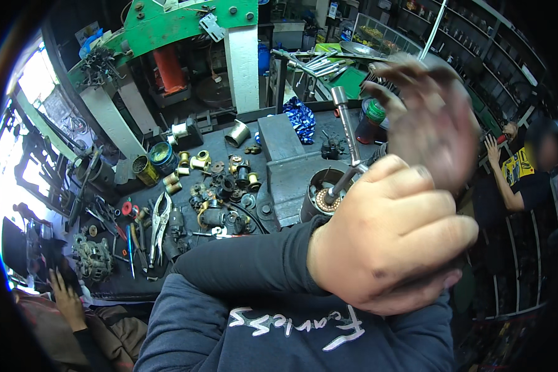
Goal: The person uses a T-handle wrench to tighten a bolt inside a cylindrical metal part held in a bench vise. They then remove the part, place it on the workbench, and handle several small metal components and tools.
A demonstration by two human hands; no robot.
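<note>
A metal socket wrench (347, 121) angles down to a shaft (340, 185) standing in a round metal housing (310, 192) with a copper-coloured ringed part (325, 201). My left hand (397, 235) reaches across my body, fingers curled round the wrench's handle, which it mostly hides. Above and behind it, my right hand (431, 124) is blurred by motion, its fingers curved and apart, with nothing visible in them. The housing rests against a grey metal block (282, 180) on the dark workbench.
Loose bushings and small parts (223, 186), locking pliers (160, 229) and an alternator-like unit (92, 257) lie leftward. A green press frame (161, 25) stands behind. A co-worker (514, 167) is at the right; another person's hand (68, 301) shows lower left. A green-lidded container (371, 113) sits at the back.
</note>
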